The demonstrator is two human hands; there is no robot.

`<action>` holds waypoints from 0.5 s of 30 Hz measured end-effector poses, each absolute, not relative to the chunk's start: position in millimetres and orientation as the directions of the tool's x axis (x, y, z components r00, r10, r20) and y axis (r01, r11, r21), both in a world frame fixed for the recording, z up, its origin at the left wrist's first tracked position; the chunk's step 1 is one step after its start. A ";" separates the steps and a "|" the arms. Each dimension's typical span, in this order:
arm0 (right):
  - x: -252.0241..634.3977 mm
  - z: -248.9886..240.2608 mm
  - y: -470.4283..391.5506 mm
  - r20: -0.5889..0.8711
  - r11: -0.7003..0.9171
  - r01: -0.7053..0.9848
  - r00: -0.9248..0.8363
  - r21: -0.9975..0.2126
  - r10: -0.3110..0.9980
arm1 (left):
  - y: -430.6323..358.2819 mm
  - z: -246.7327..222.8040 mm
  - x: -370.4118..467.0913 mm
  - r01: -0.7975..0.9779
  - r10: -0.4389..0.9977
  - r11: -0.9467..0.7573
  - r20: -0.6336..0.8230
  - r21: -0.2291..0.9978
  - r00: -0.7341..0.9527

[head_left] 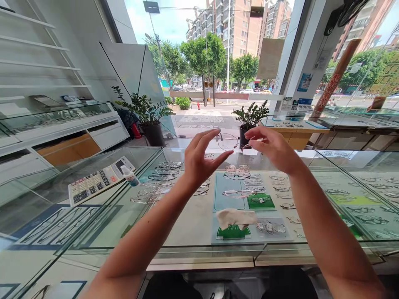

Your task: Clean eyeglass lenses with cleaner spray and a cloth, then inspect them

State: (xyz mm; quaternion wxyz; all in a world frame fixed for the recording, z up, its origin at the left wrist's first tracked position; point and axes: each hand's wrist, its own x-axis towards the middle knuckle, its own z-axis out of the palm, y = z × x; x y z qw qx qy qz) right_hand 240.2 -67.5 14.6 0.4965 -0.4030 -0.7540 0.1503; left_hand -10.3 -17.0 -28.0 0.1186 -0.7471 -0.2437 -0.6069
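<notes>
Thin-rimmed eyeglasses (227,142) between left hand (199,157) (thumb, fingers spread) and right hand (276,150) (cannot tell if pinching): probably light, springy, easily bent; best held at bridge.

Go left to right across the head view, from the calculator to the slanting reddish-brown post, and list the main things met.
Calculator → left-hand potted plant → left hand → thin-rimmed glasses → right hand → reddish-brown post.
</notes>
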 end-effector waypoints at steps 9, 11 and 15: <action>217.7 23.2 -69.1 0.877 0.539 0.752 0.105 -0.378 0.468 | -2.6 11.2 11.3 0.492 0.146 -0.851 0.983 0.183 -0.113; 211.3 20.8 -67.1 0.874 0.537 0.756 0.093 -0.374 0.477 | -0.1 6.5 8.7 0.514 0.141 -0.840 0.985 0.173 -0.101; 210.0 19.1 -62.2 0.897 0.562 0.757 0.069 -0.332 0.437 | 7.7 0.8 0.9 0.534 0.149 -0.825 0.983 0.182 -0.105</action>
